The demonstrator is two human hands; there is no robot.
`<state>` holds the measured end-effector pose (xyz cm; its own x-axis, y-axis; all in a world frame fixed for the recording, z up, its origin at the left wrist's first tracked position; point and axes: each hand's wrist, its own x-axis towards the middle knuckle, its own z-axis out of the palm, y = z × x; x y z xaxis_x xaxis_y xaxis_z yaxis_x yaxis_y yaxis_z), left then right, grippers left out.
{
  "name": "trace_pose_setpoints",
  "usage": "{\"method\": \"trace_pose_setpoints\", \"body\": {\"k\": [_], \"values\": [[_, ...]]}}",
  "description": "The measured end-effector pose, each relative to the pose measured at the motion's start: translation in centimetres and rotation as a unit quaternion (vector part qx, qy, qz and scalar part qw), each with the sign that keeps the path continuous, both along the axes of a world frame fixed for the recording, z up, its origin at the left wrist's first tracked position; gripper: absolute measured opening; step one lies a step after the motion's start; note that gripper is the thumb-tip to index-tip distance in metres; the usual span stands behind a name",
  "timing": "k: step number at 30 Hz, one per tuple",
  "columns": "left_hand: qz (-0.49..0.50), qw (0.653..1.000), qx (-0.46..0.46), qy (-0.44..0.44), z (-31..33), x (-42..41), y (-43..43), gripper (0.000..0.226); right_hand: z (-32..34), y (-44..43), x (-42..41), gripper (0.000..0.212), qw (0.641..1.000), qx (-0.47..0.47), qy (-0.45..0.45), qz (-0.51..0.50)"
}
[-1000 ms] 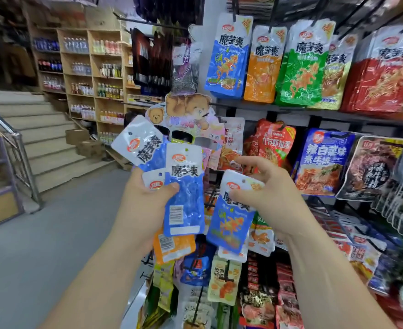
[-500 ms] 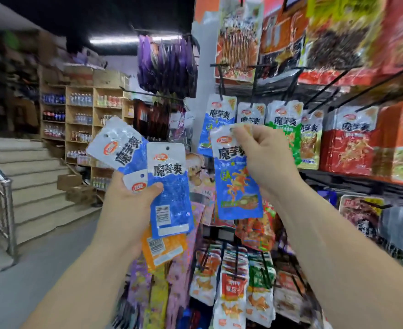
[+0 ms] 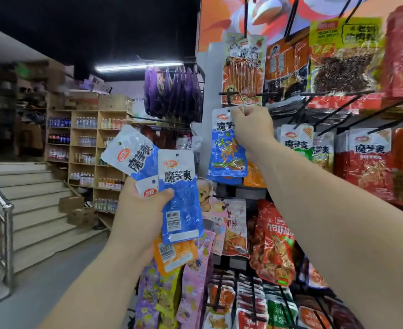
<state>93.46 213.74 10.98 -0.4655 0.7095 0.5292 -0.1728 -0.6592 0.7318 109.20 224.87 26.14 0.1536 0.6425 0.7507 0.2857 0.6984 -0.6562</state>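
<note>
My left hand (image 3: pixel 139 210) grips a fan of snack packets at chest height: blue-and-white ones (image 3: pixel 180 198) on top and an orange one (image 3: pixel 174 255) underneath. My right hand (image 3: pixel 251 128) is raised to the rack and pinches the top of a single blue packet (image 3: pixel 227 150), holding it up against a black display hook (image 3: pixel 229 95). More blue packets hang just behind it. The packet's hang hole sits near the hook's tip; whether it is on the hook I cannot tell.
Rows of hanging snack packets (image 3: pixel 366 157) fill the rack on the right, on black pegs that stick out toward me. Purple bags (image 3: pixel 172 91) hang at the rack's end. To the left lie a grey aisle floor, stairs with a metal railing (image 3: pixel 3 205), and wooden drink shelves (image 3: pixel 86 143).
My right hand has lifted the blue packet from waist height up to the hook on the rack. My view has tilted upward. My left hand keeps the same fan of packets.
</note>
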Motion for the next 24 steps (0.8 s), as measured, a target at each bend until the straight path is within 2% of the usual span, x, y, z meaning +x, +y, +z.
{"method": "trace_pose_setpoints", "body": {"k": [10,13,17,20,24], "values": [[-0.002,1.000,-0.017,-0.003,-0.4,0.1,1.5,0.034,-0.1,0.7,0.1,0.056,0.999,0.005,-0.006,-0.036],[-0.011,1.000,-0.013,0.002,-0.4,0.5,1.8,0.035,0.5,1.0,0.0,0.050,0.999,-0.009,0.000,-0.051],[-0.023,1.000,-0.010,0.003,-0.7,0.6,1.9,0.034,0.3,1.5,0.2,0.038,0.989,-0.021,-0.065,-0.134],[-0.029,1.000,-0.012,0.001,-0.9,0.4,2.1,0.035,-0.6,2.7,0.7,0.049,0.986,-0.014,-0.077,-0.147],[-0.035,0.999,-0.012,-0.005,-1.2,0.2,2.2,0.036,-2.0,2.9,1.4,0.023,0.979,0.032,-0.127,-0.156]]}}
